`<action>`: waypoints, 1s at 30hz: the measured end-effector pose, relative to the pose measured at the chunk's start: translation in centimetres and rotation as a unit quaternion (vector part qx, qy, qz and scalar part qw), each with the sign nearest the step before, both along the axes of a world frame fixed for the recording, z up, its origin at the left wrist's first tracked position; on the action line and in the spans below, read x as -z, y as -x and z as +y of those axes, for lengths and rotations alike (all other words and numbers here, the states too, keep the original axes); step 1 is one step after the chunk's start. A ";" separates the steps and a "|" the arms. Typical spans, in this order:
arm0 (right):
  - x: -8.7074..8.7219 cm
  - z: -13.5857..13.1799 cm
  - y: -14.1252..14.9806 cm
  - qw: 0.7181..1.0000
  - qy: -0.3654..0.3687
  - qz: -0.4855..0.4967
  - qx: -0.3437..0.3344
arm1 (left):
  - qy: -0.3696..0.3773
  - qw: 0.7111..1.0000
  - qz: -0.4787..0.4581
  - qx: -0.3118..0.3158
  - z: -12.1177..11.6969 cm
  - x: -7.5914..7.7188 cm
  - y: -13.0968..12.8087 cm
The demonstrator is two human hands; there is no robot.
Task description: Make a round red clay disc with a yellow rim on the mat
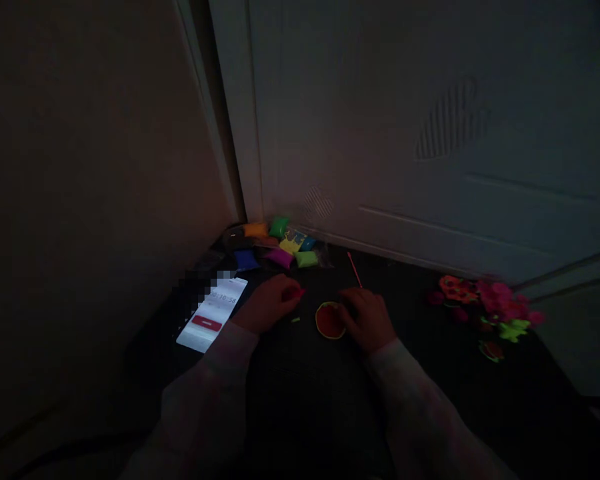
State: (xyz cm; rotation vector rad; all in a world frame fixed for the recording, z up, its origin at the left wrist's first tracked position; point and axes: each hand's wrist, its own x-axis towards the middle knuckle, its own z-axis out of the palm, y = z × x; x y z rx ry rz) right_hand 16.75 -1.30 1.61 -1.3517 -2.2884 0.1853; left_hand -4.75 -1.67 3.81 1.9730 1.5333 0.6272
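My left hand (273, 303) is closed in a pinch on a small piece of pink-red clay (296, 293). Just right of it, a flat round red clay disc (329, 321) with a thin yellow-green rim lies on the dark table. My right hand (367, 317) has its fingers curled on the disc's right edge; the fingertips are partly hidden in the dim light. A tiny light-green scrap (295, 320) rests between my left hand and the disc. Behind my right hand lies a thin pink-red stick tool (355, 269).
Several coloured clay packets, including a blue one (246, 259) and a green one (279, 227), lie at the back by the white panel (380, 133). A lit phone (213, 315) is at left. Bright pink clay shapes (503, 300) and a small red-green piece (492, 351) sit at right.
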 end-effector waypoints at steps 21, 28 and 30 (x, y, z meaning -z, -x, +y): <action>-2.2 -17.7 3.5 0.972 0.061 0.216 -0.075 | 0.254 0.880 -0.401 0.029 -16.5 -0.4 -2.3; -1.6 -19.1 4.1 0.975 0.021 0.220 -0.027 | 0.296 0.821 -0.488 -0.008 -17.2 0.5 -3.6; -1.8 -19.1 3.9 0.972 0.016 0.232 -0.016 | 0.311 0.805 -0.505 -0.020 -16.9 0.4 -4.2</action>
